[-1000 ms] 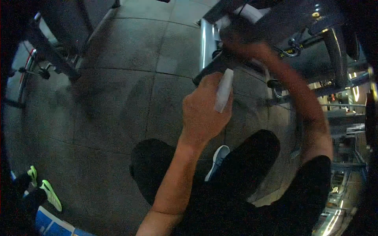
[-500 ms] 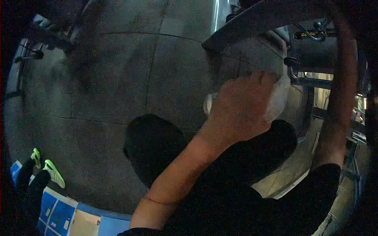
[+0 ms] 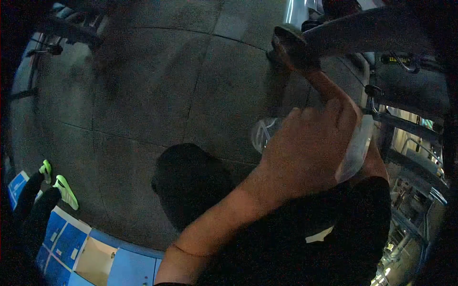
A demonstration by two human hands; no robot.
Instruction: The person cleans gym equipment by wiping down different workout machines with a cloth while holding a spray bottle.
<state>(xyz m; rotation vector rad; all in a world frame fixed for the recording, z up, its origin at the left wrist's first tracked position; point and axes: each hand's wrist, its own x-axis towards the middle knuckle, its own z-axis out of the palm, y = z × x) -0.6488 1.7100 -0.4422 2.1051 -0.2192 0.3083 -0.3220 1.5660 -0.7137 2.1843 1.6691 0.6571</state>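
My left hand (image 3: 310, 148) is closed around a clear plastic bottle (image 3: 355, 152), in front of my knees. One end of it sticks out past the thumb side of the hand, and the other round clear end shows at the far side; the fist covers its middle. Beyond it, my right arm reaches forward, with my right hand (image 3: 298, 50) at the end of a dark padded bar (image 3: 358, 33). That hand looks dark and blurred, so its fingers do not show clearly.
Dark floor tiles (image 3: 143, 86) spread ahead. Gym-like metal frames (image 3: 415, 119) stand at right. At lower left are blue lockers (image 3: 62, 238), one door open, and another person's legs in bright yellow-green shoes (image 3: 64, 190). My bent knee (image 3: 191, 181) is below.
My right hand has swung from the upper right down and leftward to the end of the padded bar. My left hand, still holding the bottle, sits slightly lower and further right.
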